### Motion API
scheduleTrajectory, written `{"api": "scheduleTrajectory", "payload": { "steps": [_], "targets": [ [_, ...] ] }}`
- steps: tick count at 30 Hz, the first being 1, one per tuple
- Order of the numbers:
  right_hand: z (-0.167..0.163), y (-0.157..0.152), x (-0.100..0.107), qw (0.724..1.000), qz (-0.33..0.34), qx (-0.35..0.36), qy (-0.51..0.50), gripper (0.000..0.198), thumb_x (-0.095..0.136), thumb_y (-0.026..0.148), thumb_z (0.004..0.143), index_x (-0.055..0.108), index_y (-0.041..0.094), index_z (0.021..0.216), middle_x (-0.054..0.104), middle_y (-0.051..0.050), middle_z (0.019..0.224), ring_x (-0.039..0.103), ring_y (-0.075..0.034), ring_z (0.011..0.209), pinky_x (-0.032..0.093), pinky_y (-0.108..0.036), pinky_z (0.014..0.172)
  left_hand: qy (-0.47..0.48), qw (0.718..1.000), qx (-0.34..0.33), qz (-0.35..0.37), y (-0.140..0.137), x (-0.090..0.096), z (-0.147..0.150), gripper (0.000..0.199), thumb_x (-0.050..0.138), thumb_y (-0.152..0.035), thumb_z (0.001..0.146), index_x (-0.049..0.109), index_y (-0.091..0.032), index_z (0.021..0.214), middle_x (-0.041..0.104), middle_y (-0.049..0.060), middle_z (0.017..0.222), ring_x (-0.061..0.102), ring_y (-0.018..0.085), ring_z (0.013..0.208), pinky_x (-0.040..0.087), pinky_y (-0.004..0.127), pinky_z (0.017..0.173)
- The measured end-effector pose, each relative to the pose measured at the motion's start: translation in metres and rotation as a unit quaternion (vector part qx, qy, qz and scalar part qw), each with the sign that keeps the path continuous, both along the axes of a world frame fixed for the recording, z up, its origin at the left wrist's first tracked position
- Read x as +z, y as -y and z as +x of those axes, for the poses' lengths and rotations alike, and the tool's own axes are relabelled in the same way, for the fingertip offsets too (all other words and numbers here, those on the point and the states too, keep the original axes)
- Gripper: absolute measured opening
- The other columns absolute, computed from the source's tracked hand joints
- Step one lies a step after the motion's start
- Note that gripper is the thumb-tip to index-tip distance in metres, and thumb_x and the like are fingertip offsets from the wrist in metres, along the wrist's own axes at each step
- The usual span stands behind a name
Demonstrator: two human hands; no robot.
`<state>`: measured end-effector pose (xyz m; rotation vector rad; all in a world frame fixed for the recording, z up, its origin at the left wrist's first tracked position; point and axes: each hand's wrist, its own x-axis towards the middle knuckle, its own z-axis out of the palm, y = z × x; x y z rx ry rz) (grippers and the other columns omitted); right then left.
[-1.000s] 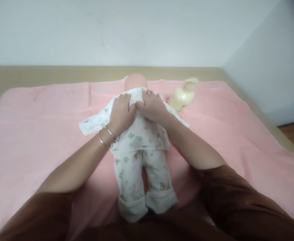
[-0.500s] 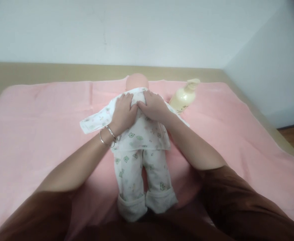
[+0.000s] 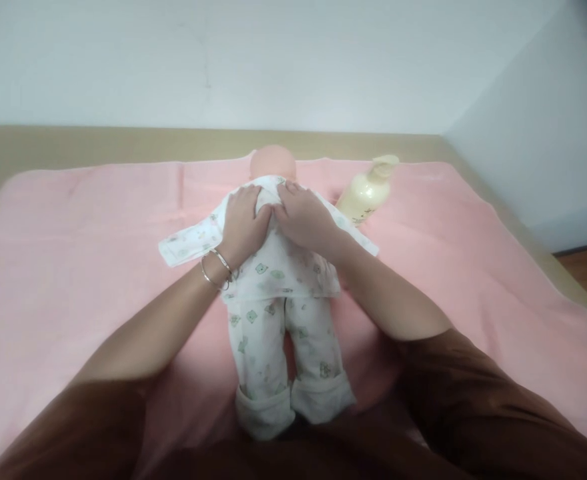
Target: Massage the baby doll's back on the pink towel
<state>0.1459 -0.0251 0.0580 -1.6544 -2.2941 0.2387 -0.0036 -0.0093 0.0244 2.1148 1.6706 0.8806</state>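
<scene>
A baby doll (image 3: 273, 162) lies with its head toward the wall, dressed in a white printed top (image 3: 286, 273) and matching trousers (image 3: 261, 340) with rolled cuffs. Its face is out of sight. My left hand (image 3: 246, 223) rests flat on the left of the doll's upper back, fingers pointing up toward the shoulder. On the other side, my right hand (image 3: 306, 217) lies on the top with its fingers stretched out. The two thumbs almost meet at the middle of the back. Neither hand grips anything.
Under the doll a pink blanket (image 3: 98, 267) covers most of a tan surface (image 3: 123, 143). A pale yellow pump bottle (image 3: 366, 193) lies tilted beside the doll's right-hand sleeve. White walls (image 3: 293, 60) rise behind and at the right.
My right hand has shifted slightly to the left, its fingers drawn nearer the middle of the upper back. The collar cloth has moved a little. My left hand is nearly unchanged.
</scene>
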Motion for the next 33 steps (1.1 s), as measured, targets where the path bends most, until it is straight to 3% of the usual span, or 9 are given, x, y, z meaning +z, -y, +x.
{"api": "scheduleTrajectory", "payload": {
  "steps": [4, 8, 13, 19, 24, 26, 30, 33],
  "targets": [
    [0.006, -0.013, -0.001, 0.998, -0.021, -0.04, -0.034, 0.055, 0.033, 0.037, 0.103, 0.051, 0.003, 0.143, 0.045, -0.025, 0.161, 0.044, -0.039, 0.15, 0.036, -0.06, 0.123, -0.041, 0.999, -0.008, 0.011, 0.007, 0.002, 0.003, 0.054, 0.033, -0.034, 0.099, 0.055, -0.008, 0.141, 0.055, 0.019, 0.153, 0.047, 0.034, 0.147, 0.032, 0.055, 0.131],
    [0.007, -0.013, 0.002, 0.998, -0.03, -0.044, -0.042, 0.052, 0.035, 0.037, 0.102, 0.051, 0.005, 0.139, 0.045, -0.025, 0.161, 0.045, -0.038, 0.15, 0.037, -0.059, 0.123, -0.085, 0.995, -0.044, 0.022, 0.018, 0.001, 0.008, 0.061, 0.023, -0.032, 0.103, 0.045, 0.002, 0.149, 0.044, 0.027, 0.161, 0.036, 0.038, 0.157, 0.025, 0.059, 0.134],
    [0.006, -0.01, 0.002, 0.998, -0.011, -0.048, -0.044, 0.047, 0.036, 0.037, 0.102, 0.056, 0.007, 0.132, 0.055, -0.025, 0.151, 0.053, -0.038, 0.141, 0.041, -0.057, 0.12, -0.036, 0.997, -0.045, 0.04, 0.015, -0.005, 0.007, 0.055, 0.03, -0.031, 0.101, 0.05, -0.006, 0.146, 0.048, 0.022, 0.16, 0.036, 0.034, 0.158, 0.025, 0.06, 0.134],
    [0.004, -0.001, 0.004, 0.999, -0.004, -0.054, 0.005, 0.05, 0.031, 0.04, 0.105, 0.063, 0.005, 0.123, 0.064, -0.024, 0.136, 0.06, -0.037, 0.129, 0.046, -0.055, 0.114, 0.05, 0.999, -0.009, -0.019, 0.003, -0.004, -0.002, 0.057, 0.047, -0.033, 0.087, 0.06, -0.015, 0.14, 0.057, 0.011, 0.155, 0.048, 0.03, 0.148, 0.034, 0.052, 0.133],
    [0.002, 0.012, 0.019, 1.0, -0.006, -0.012, -0.005, 0.038, 0.035, 0.027, 0.1, 0.064, 0.011, 0.118, 0.068, -0.019, 0.128, 0.063, -0.034, 0.121, 0.051, -0.052, 0.107, 0.068, 0.998, -0.002, 0.014, 0.003, -0.006, -0.002, 0.051, 0.047, -0.036, 0.088, 0.063, -0.02, 0.133, 0.063, 0.009, 0.148, 0.054, 0.029, 0.14, 0.04, 0.05, 0.128],
    [0.002, 0.015, 0.024, 0.999, 0.013, -0.007, -0.045, 0.039, 0.035, 0.022, 0.098, 0.063, 0.014, 0.124, 0.063, -0.017, 0.14, 0.057, -0.034, 0.134, 0.047, -0.056, 0.115, 0.064, 0.998, -0.005, 0.021, 0.005, -0.007, -0.002, 0.05, 0.046, -0.034, 0.088, 0.063, -0.019, 0.132, 0.064, 0.01, 0.146, 0.055, 0.029, 0.138, 0.041, 0.05, 0.127],
    [0.0, 0.016, 0.018, 0.994, 0.08, -0.029, -0.07, 0.054, 0.032, 0.018, 0.096, 0.05, 0.016, 0.147, 0.038, -0.015, 0.167, 0.027, -0.037, 0.161, 0.022, -0.071, 0.128, 0.059, 0.998, -0.004, 0.027, 0.007, -0.006, -0.001, 0.046, 0.045, -0.032, 0.09, 0.063, -0.021, 0.131, 0.065, 0.009, 0.142, 0.057, 0.028, 0.133, 0.044, 0.048, 0.124],
    [-0.007, 0.016, 0.002, 0.997, 0.046, -0.023, -0.051, 0.055, 0.031, 0.02, 0.1, 0.046, 0.009, 0.152, 0.034, -0.019, 0.169, 0.025, -0.037, 0.162, 0.022, -0.067, 0.131, 0.063, 0.997, -0.013, 0.033, 0.006, -0.004, -0.001, 0.042, 0.042, -0.03, 0.091, 0.064, -0.021, 0.125, 0.068, 0.009, 0.136, 0.059, 0.027, 0.128, 0.045, 0.048, 0.121]
  ]
}}
